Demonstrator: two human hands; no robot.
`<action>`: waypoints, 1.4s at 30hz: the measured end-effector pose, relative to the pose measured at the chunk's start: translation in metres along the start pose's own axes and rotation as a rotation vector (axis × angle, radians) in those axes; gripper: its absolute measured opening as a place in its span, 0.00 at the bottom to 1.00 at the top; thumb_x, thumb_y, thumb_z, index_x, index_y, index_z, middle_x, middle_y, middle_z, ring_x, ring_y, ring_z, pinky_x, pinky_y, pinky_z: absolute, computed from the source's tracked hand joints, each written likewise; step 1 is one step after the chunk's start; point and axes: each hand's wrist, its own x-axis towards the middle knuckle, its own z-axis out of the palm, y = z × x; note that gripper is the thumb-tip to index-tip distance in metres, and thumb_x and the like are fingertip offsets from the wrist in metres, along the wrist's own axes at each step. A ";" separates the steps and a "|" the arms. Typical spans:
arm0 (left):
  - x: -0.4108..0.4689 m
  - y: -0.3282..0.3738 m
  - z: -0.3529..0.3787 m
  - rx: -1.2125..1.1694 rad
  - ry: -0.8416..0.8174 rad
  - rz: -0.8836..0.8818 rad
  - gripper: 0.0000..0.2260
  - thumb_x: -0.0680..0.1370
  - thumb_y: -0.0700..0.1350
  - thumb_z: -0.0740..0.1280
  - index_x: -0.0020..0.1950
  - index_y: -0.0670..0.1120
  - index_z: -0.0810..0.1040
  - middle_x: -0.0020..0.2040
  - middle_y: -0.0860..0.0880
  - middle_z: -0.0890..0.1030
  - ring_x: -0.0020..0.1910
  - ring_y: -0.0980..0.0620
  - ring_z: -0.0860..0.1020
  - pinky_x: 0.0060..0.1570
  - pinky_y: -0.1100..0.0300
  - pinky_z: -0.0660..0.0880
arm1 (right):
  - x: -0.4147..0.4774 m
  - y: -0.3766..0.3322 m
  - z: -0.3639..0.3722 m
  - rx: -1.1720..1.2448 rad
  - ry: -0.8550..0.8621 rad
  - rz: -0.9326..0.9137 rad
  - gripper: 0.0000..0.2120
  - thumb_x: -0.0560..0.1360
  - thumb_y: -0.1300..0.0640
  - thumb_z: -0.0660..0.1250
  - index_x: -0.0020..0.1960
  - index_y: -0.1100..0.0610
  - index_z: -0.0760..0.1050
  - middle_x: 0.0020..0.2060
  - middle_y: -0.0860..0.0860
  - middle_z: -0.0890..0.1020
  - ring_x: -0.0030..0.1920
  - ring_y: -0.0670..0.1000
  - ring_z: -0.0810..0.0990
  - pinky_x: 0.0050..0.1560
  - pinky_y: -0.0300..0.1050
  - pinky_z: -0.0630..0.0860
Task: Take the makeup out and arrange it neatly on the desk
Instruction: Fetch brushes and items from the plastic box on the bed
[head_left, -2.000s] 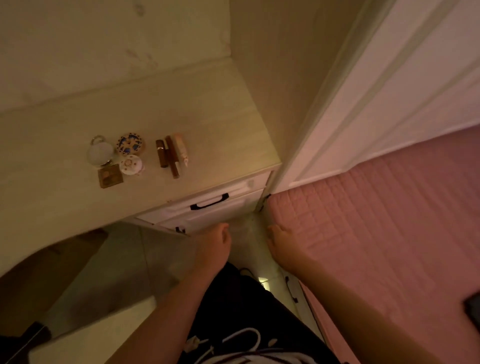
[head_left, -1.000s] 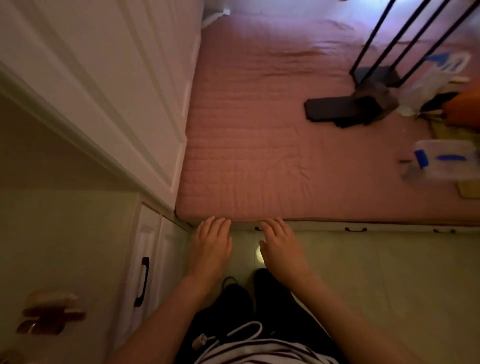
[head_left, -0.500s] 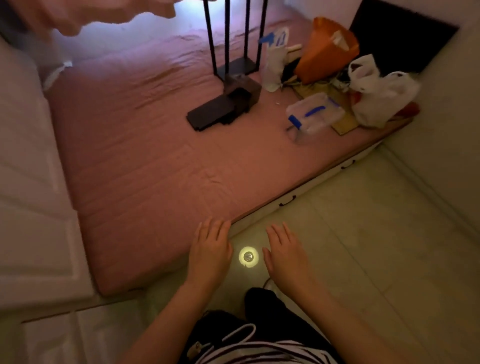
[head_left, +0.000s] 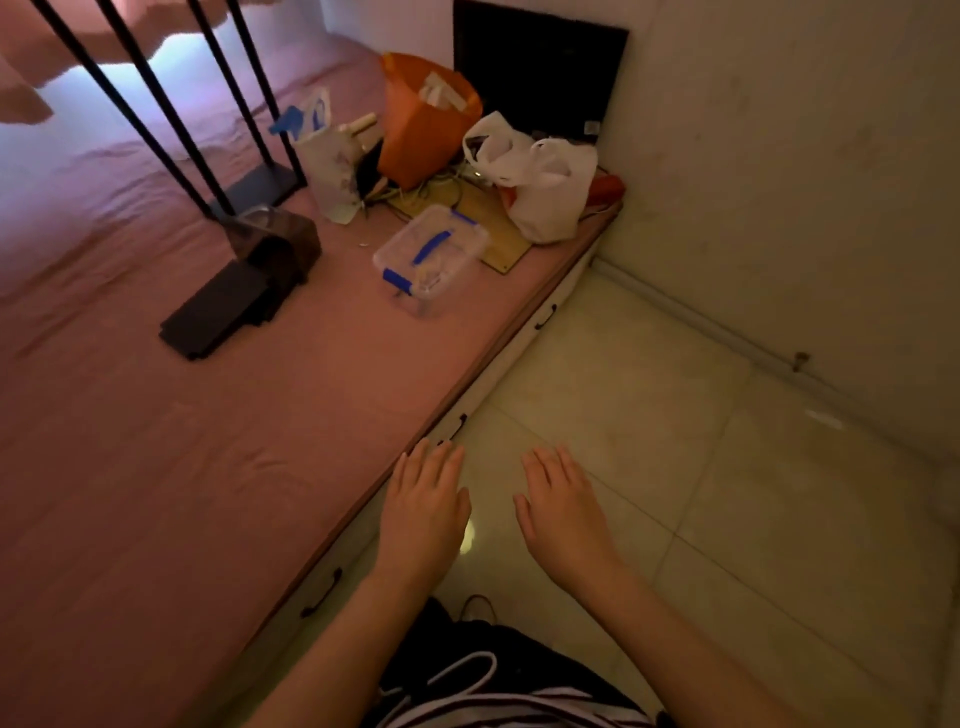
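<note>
No makeup could be picked out for certain, and the surface meant to receive it lay outside the view. The likeliest holder was a clear box (head_left: 431, 257) with a blue handle and clips. It lay lid-on upon the pink bed (head_left: 156, 441), and something small showed through its wall, too blurred to name. Behind the box, toward the corner, stood a patterned pouch (head_left: 327, 161), an orange bag (head_left: 423, 119) and a white plastic bag (head_left: 540, 176). To the box's left sat a dark stand (head_left: 244, 291) with thin black legs.

Well apart from all this, the left hand (head_left: 423, 512) and the right hand (head_left: 563, 506) hung palm down, side by side. Their fingers were straight, each grip released and holding nothing. The left hand hung by the bed's edge and the right over the tiled floor (head_left: 675, 441).

The step in hand looked like searching for or approaching the makeup, with nothing being carried. The next move would call for a long reach across the bed to the box or one of the bags. The handle would then need gripping, or the clips undoing, before anything could go to the surface.
</note>
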 end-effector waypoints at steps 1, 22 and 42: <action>0.011 0.004 0.001 0.004 -0.007 0.013 0.18 0.76 0.45 0.61 0.66 0.43 0.74 0.64 0.45 0.76 0.67 0.42 0.71 0.65 0.43 0.69 | 0.006 0.008 -0.003 0.008 0.002 0.018 0.24 0.75 0.52 0.64 0.68 0.62 0.69 0.65 0.58 0.74 0.68 0.62 0.69 0.66 0.57 0.70; 0.312 -0.029 -0.001 0.064 -0.062 0.085 0.17 0.75 0.42 0.66 0.65 0.43 0.74 0.63 0.45 0.76 0.66 0.43 0.71 0.65 0.48 0.69 | 0.263 0.093 -0.057 0.104 -0.106 0.158 0.25 0.81 0.51 0.50 0.75 0.60 0.55 0.74 0.57 0.61 0.76 0.60 0.52 0.74 0.55 0.54; 0.504 -0.040 0.036 0.110 -0.024 -0.360 0.22 0.75 0.44 0.69 0.69 0.41 0.72 0.68 0.42 0.73 0.70 0.41 0.68 0.68 0.45 0.65 | 0.532 0.180 -0.068 -0.008 -0.276 -0.246 0.26 0.81 0.50 0.51 0.75 0.60 0.55 0.74 0.56 0.60 0.76 0.59 0.51 0.75 0.54 0.51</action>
